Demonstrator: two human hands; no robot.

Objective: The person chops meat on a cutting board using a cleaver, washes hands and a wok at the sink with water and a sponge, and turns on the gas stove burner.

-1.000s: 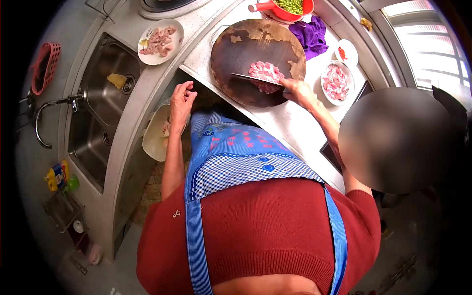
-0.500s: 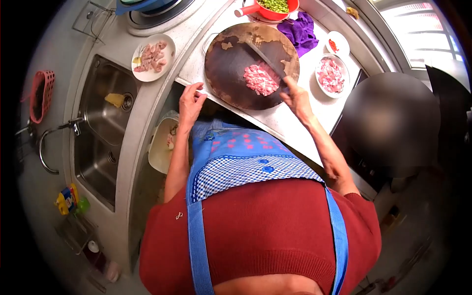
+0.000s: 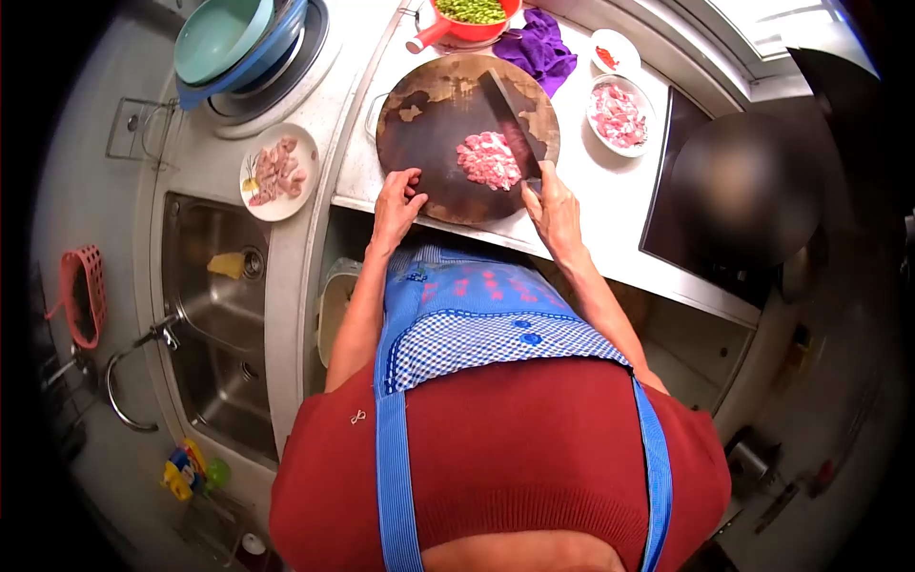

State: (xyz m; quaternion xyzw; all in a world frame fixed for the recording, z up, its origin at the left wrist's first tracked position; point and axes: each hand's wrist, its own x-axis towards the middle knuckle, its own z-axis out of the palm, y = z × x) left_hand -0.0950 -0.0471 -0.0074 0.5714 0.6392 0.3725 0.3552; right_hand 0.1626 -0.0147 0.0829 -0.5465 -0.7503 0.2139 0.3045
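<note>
A round wooden chopping board [image 3: 429, 105], dark and worn, lies on the counter before me. On it is a pile of chopped pink meat [image 3: 490, 160]. My right hand [image 3: 555, 212] grips the handle of a cleaver [image 3: 510, 119], whose broad dark blade stands along the right side of the pile and points away from me. At the board's left front edge is my left hand [image 3: 396, 207], its fingers loosely bent, thumb apart, with nothing in it. Whether its fingertips touch the board I cannot tell.
A bowl of meat [image 3: 620, 116], a dish of red pieces [image 3: 615, 52] and a purple cloth [image 3: 538, 48] lie beyond the board. A red strainer [image 3: 443, 33] holds green pieces. Leftward are a plate of meat [image 3: 300, 181] and a sink [image 3: 205, 305]; a wok [image 3: 748, 191] stands right.
My left hand has come in to the board's edge. The cleaver, blurred and slanting over the meat before, now stands steeper at its right side. The whole view has shifted slightly.
</note>
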